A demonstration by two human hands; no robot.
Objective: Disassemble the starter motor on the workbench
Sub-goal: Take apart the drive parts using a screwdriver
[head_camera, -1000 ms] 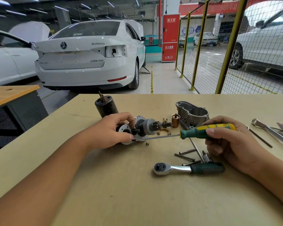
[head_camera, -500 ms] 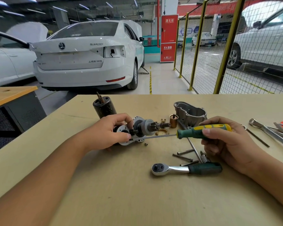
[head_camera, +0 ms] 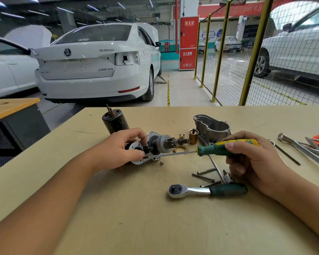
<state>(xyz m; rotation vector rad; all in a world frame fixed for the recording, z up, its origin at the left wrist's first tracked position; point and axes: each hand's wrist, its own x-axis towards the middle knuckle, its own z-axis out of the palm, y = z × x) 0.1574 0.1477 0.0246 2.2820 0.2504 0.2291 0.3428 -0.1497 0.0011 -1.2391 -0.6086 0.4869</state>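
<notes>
- Green-and-yellow screwdriver (head_camera: 226, 147) handle is clamped in the right hand (head_camera: 254, 159), fingers curled round it; shaft runs left, nearly level, tip at the lower edge of the motor's plate.
- Left hand (head_camera: 118, 150) grips the starter motor (head_camera: 155, 146), fingers and thumb wrapped on the round plate end, pinning it to the worktop (head_camera: 136, 218).
- Change over the last second: almost none. Both grips same as before, tip at the same spot on the plate. Reads as ongoing work on a fastener or seam there, nothing freed yet; can't tell which.
- Motor lies on its side near worktop centre, already stripped: silver plate at left, grey clutch and pinion gear on the bare shaft pointing right.
- Loose around it: black can (head_camera: 115, 121) behind, cast housing (head_camera: 211, 128) and brass part (head_camera: 193, 136) to the right, small screw (head_camera: 161, 163) just in front.
- Nearer me: bolts (head_camera: 203, 176), ratchet (head_camera: 206, 190). Far right: more tools (head_camera: 306, 147).
</notes>
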